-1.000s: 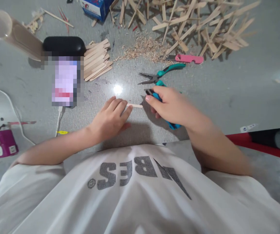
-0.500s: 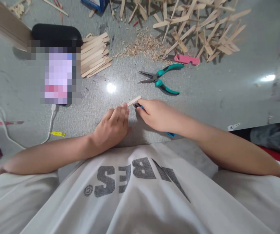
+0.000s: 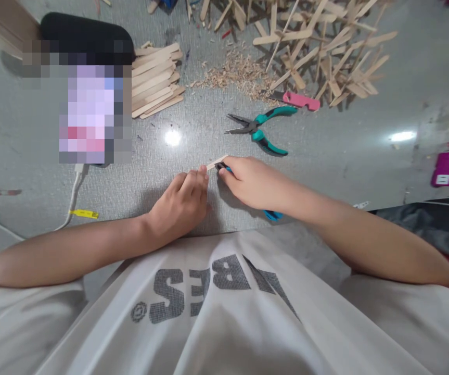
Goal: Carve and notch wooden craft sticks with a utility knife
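My left hand (image 3: 183, 200) is closed on one end of a wooden craft stick (image 3: 211, 166), pinching it low over the table. The stick slants up to the right, and its far end meets my right thumb and forefinger. My right hand (image 3: 249, 179) is wrapped around blue-handled pliers (image 3: 273, 215), whose dark tip lies against the stick's underside. Most of the tool is hidden by the palm, so its jaws cannot be made out fully. Just beyond my hands, teal-handled needle-nose pliers (image 3: 252, 126) lie spread on the table.
Flat craft sticks (image 3: 156, 83) lie stacked at the left, beside a blurred phone (image 3: 91, 114) on a white cable (image 3: 75, 190). Wood shavings (image 3: 240, 75) and a pink folding knife (image 3: 301, 100) lie further back. Crossed, joined sticks (image 3: 325, 52) crowd the back right.
The camera view has shifted slightly, bringing a purple pack further into sight at the right. Both hands keep nearly the same place and grip; a little less of the stick shows between them.
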`<action>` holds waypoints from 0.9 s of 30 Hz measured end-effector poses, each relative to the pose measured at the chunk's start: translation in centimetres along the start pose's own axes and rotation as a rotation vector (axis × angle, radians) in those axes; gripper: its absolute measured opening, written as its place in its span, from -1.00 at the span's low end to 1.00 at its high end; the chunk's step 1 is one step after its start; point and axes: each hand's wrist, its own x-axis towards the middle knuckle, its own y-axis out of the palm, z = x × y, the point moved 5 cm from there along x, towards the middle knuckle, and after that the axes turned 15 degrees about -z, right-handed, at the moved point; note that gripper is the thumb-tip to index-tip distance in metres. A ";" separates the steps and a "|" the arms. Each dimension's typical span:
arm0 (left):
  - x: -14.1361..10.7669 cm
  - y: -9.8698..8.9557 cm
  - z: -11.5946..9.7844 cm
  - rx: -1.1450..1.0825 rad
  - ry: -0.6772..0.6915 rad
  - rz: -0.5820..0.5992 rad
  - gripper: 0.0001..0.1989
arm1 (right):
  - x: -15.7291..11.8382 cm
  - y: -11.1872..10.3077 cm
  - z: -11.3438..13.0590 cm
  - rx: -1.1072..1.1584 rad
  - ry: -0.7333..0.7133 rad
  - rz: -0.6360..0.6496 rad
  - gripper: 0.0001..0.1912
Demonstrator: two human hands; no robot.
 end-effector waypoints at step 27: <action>1.1 0.2 -0.2 -0.016 0.048 0.157 -0.47 | 1.6 -1.5 3.1 -0.348 0.000 0.209 -0.75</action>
